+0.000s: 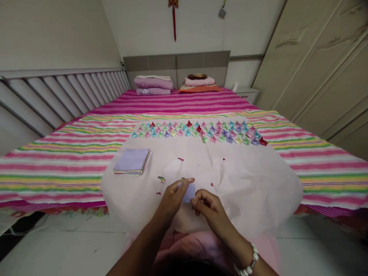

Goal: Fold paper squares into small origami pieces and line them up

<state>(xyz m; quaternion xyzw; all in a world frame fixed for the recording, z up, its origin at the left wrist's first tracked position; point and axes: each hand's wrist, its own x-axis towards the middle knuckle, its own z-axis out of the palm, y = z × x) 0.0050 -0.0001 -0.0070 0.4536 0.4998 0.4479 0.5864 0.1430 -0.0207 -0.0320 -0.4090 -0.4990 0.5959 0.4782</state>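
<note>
My left hand (pixel 174 196) and my right hand (pixel 209 209) meet over a pale pink sheet (pixel 244 180) spread on the bed. Both pinch a small light purple paper square (pixel 189 193) between their fingertips. A white bead bracelet (pixel 249 262) sits on my right wrist. A stack of coloured paper squares (pixel 132 161), purple on top, lies to the left of my hands. Farther back, several small folded paper shapes (pixel 198 131) in many colours lie in rows across the sheet.
The bed has a pink, green and yellow striped cover (pixel 57 161). Folded bedding and pillows (pixel 153 84) sit by the headboard. A slatted rail (pixel 66 96) runs along the left, a wardrobe (pixel 322 65) stands at right. Tiny paper scraps (pixel 161 179) dot the sheet.
</note>
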